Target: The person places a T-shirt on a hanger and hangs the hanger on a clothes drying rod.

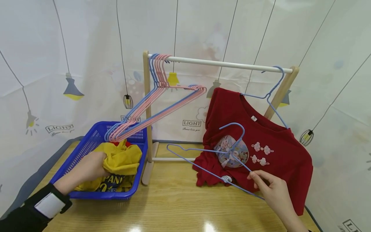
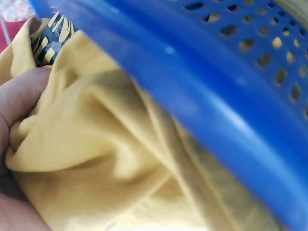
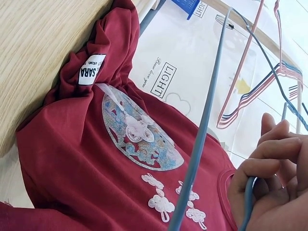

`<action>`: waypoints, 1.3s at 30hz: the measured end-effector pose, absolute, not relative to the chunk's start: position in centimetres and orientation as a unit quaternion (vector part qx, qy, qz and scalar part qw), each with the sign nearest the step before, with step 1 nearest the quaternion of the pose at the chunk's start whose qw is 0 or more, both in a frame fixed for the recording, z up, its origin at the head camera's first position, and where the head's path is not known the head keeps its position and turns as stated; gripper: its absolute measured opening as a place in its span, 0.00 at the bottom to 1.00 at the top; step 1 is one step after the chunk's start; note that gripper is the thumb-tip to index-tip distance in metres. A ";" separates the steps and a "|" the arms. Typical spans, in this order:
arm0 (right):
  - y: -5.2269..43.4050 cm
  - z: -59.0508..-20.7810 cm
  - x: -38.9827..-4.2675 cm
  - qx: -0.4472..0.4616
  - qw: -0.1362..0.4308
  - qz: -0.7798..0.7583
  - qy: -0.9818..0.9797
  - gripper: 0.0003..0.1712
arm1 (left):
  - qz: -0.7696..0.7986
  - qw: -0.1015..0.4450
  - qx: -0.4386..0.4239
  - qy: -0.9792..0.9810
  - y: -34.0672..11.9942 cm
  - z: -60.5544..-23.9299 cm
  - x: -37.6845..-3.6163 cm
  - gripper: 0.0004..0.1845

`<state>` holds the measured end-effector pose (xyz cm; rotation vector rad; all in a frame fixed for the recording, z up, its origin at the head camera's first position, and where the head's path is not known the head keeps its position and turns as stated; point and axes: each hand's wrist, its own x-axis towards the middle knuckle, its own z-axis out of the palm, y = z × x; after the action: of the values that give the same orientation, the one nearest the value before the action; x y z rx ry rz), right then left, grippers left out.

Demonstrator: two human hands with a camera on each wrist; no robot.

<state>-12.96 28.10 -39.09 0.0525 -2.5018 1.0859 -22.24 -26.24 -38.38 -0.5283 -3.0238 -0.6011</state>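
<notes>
The right hand [image 1: 275, 190] has its grip pinched on the corner of a blue wire hanger [image 1: 214, 154], held over the red shirt [image 1: 261, 154] that hangs from another hanger on the rail [image 1: 226, 64] and drapes onto the desk [image 1: 174, 206]. The left hand [image 1: 87, 167] clutches a yellow garment [image 1: 121, 159] inside the blue basket [image 1: 87, 141]. Spare pink and blue hangers [image 1: 156, 96] hang at the rail's left end.
</notes>
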 end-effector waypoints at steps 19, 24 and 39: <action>29.5 -38.5 -12.6 0.002 0.234 0.382 -0.894 0.07 | -0.216 0.168 -0.241 -0.931 -20.2 -30.3 -17.0 0.13; 29.9 -38.0 -12.5 -0.002 0.238 0.383 -0.892 0.08 | -0.288 0.153 -0.252 -0.911 -17.8 -28.0 -17.3 0.12; 32.8 -38.0 -12.4 -0.012 0.283 0.371 -0.884 0.07 | -0.390 0.126 -0.358 -0.839 -9.7 -27.1 -19.3 0.12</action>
<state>-12.44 32.77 -37.97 -0.0323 -2.3666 0.9942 -19.29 -9.71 -27.07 -1.0421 -2.4423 -1.1355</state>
